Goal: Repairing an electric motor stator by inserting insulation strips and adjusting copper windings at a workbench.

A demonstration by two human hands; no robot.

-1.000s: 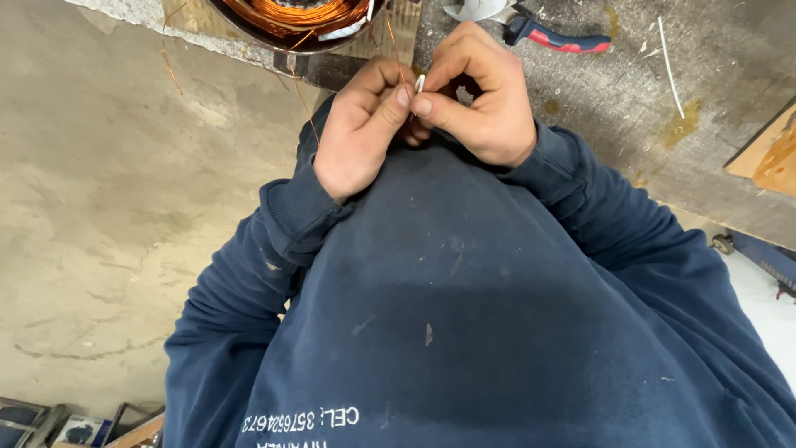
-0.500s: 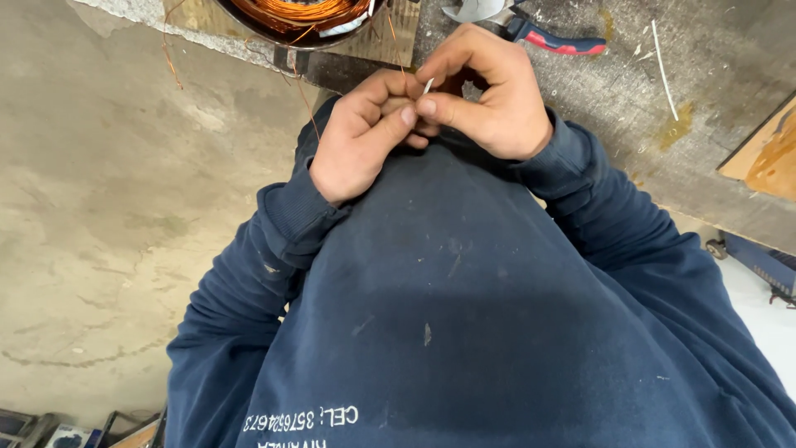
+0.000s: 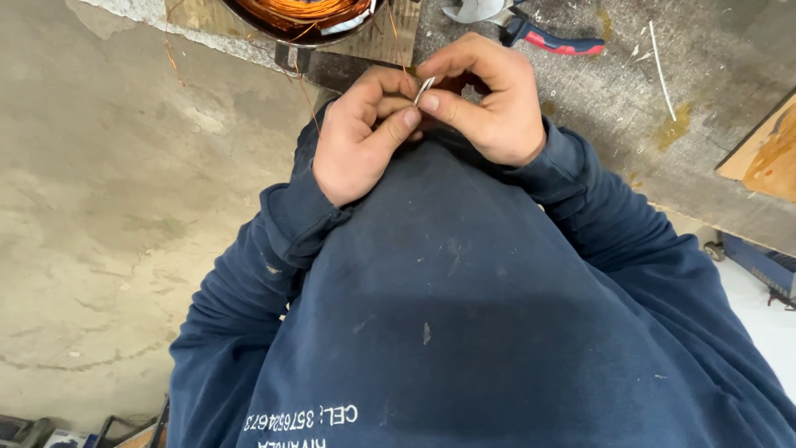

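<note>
Over the bench edge, both hands (image 3: 431, 116) pinching a thin metal strip (image 3: 424, 90), copper coil (image 3: 303, 12) beyond

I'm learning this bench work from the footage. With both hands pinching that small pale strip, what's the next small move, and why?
Probably feed the small pale strip a little further through the fingertips. The left hand and right hand both pinch it close against the chest, short of the copper winding at the bench edge. A thin copper wire hangs beside the left hand. The pliers lie untouched.
</note>
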